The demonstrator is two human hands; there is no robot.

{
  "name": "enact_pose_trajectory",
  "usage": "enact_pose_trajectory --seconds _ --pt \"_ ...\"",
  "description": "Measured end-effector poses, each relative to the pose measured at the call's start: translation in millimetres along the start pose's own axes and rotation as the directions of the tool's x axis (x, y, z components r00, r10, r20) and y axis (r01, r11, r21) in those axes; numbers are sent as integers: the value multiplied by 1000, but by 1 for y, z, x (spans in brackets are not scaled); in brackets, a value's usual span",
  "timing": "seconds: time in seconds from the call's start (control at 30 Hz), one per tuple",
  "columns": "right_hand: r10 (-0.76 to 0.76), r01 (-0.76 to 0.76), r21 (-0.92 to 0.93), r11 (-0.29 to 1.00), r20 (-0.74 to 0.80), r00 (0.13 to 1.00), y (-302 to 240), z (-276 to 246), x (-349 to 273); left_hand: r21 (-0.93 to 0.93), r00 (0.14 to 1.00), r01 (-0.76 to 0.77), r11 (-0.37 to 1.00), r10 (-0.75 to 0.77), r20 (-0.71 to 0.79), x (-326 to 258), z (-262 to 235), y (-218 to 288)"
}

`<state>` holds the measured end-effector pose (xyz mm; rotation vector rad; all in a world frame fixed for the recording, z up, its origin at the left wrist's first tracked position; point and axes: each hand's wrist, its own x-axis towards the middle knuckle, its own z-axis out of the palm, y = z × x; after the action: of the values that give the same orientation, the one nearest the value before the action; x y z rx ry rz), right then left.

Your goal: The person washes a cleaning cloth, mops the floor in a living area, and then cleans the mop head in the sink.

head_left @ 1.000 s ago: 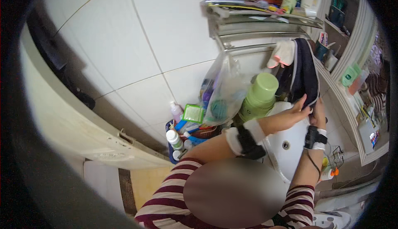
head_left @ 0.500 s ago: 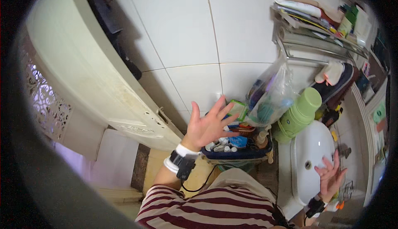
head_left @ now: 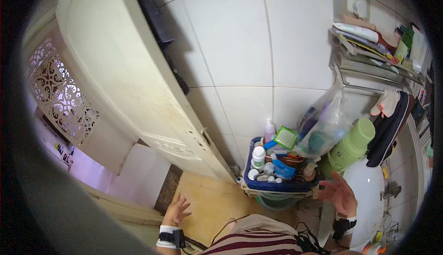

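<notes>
My left hand hangs low over the yellow tiled floor, fingers spread, holding nothing, with a black strap on the wrist. My right hand is open too, palm up, beside the white washbasin and just right of a blue basket filled with several bottles and tubes. Neither hand touches anything.
A cream door stands open on the left against the white tiled wall. A clear plastic bag and a green bottle sit by the basin. A metal shelf with toiletries hangs above; a dark towel drapes beneath it.
My left hand has dropped from in front of the basket down toward the floor on the left. My right hand has risen from the basin's front edge. The view has turned left.
</notes>
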<state>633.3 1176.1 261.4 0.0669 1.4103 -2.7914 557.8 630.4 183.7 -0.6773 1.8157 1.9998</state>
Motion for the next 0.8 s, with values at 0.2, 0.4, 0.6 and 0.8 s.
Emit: enact_pose_trajectory --seconds 0.2,0.4,0.6,0.8 --pt "-9 27 -106 994 163 987 44 86 59 -314 968 6 949 -84 -236 -36 -140 -68" --pt "97 -63 -157 986 216 972 105 171 95 -527 910 -95 844 -141 -390 -63 -208 -110" --pt "228 -175 -253 951 195 954 154 212 135 -579 898 36 815 -281 -340 -95 -240 -156" --pt "397 -348 -304 887 115 911 210 249 176 -592 842 105 799 -388 -374 -118 -230 -170"
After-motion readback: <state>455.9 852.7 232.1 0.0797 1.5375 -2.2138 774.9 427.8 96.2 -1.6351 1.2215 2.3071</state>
